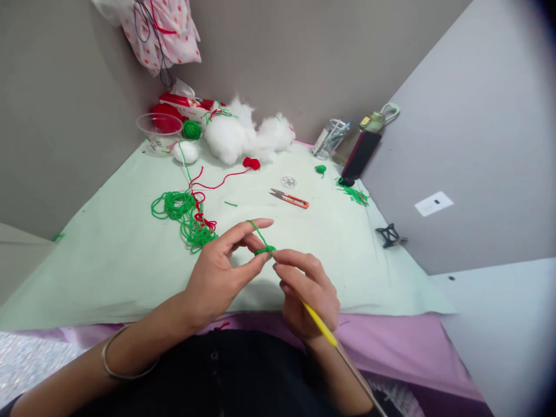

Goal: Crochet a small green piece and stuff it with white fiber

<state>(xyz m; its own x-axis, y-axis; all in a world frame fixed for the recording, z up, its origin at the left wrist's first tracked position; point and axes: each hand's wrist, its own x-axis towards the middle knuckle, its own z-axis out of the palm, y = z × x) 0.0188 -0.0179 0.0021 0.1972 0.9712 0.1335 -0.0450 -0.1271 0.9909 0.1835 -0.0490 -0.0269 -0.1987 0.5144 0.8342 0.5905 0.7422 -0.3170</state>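
Note:
My left hand [226, 266] pinches a small green crochet piece [264, 251] between thumb and fingers, its index finger stretched out with a strand of green yarn [259, 233] running over it. Closed around a crochet hook with a yellow grip [319, 324] is my right hand [310, 289]; the hook's tip meets the crochet piece, and its metal shaft runs down toward my right forearm. Beyond my left hand lies a loose tangle of green yarn [174, 205], with red yarn [204, 223] mixed in along its right side.
Orange-handled thread snips [291, 198] lie ahead of my hands, near a small clear dish [289, 182]. White stuffing [234, 133], a plastic tub [158, 142] and a tissue box [182, 107] stand at the back. A pen cup [330, 139] and a dark phone [361, 155] are at the right.

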